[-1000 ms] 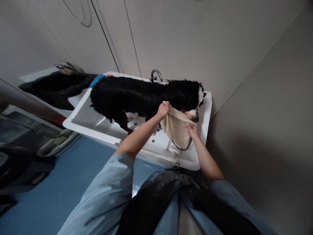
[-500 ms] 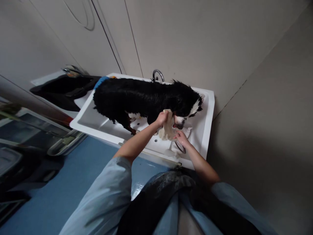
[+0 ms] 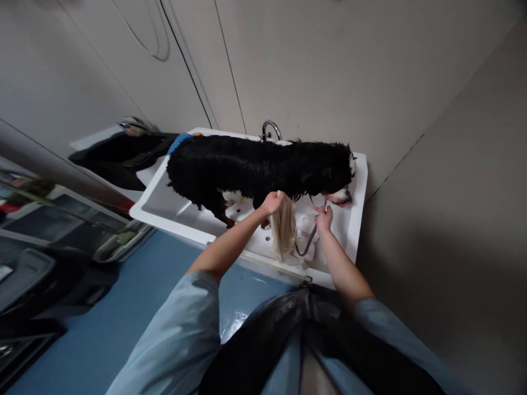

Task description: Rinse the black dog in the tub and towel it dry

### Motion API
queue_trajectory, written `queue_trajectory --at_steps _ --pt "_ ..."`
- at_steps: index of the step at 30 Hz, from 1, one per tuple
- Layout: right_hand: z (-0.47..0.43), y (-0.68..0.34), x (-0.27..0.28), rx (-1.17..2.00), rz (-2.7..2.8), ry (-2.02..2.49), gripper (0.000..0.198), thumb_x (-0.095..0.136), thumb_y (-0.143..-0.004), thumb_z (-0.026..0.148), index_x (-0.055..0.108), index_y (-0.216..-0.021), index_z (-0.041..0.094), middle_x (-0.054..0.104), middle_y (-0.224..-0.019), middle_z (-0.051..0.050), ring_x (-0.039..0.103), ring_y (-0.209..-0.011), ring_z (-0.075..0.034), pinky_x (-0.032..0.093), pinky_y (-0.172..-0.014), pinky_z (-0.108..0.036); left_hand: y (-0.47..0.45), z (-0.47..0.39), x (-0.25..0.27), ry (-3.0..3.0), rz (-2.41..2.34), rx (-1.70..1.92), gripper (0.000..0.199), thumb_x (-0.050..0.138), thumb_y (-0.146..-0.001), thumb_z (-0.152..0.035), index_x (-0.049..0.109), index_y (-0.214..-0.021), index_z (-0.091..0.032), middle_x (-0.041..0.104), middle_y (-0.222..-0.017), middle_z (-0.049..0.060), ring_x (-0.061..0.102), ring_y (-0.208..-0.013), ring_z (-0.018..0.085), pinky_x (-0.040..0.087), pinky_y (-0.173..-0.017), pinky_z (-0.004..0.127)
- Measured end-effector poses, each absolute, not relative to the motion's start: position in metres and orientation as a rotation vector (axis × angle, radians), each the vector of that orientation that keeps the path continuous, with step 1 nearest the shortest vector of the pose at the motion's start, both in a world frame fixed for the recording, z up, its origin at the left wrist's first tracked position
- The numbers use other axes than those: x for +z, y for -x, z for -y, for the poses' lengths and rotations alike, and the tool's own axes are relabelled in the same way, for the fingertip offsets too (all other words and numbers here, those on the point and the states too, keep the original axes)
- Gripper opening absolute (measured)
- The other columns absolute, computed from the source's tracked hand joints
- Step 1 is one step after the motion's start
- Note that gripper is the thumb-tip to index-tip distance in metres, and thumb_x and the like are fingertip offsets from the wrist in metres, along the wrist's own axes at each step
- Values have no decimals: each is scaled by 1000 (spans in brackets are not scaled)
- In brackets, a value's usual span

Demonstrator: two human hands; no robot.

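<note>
A wet black dog (image 3: 263, 167) with a white muzzle stands in a white tub (image 3: 164, 211), head toward the right end. My left hand (image 3: 272, 202) is under the dog's chest and grips a beige cloth (image 3: 284, 230) that hangs down bunched. My right hand (image 3: 324, 216) is below the dog's muzzle, closed on the grey shower hose (image 3: 304, 247), whose loop lies on the tub floor.
A chrome tap (image 3: 269, 129) rises behind the tub at the wall. A second basin with dark cloth (image 3: 123, 156) is to the left. Trays and bins (image 3: 61, 219) stand at the left over a blue floor (image 3: 102, 323). Walls close in behind and to the right.
The cloth, spread between both hands at the dog's face, now hangs bunched from my left hand alone. My right hand let it go and took the hose. The dog lifted its head.
</note>
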State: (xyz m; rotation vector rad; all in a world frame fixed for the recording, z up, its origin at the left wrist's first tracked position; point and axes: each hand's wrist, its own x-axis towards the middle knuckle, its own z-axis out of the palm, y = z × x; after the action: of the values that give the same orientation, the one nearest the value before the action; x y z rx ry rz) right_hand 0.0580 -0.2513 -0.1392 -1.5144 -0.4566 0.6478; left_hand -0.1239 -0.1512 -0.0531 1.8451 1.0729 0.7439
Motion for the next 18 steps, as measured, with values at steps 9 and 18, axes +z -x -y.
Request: queue_trajectory --at_steps 9,18 --pt "264 -9 -143 1105 955 1633 15 56 -94 16 70 -100 14 66 -62 -1 46 -52 -12 35 -52 -20 85 170 -30 -2940 -851 39 28 52 -99 -27 74 -107 -12 70 -108 14 69 -91 22 50 -83 29" --pt "246 -15 -127 1034 864 1634 32 42 -100 16 65 -122 11 68 -66 0 37 -42 -10 33 -47 -22 74 184 0 -3024 -761 40 32 59 -99 -37 78 -101 -12 72 -105 16 71 -96 27 49 -84 30"
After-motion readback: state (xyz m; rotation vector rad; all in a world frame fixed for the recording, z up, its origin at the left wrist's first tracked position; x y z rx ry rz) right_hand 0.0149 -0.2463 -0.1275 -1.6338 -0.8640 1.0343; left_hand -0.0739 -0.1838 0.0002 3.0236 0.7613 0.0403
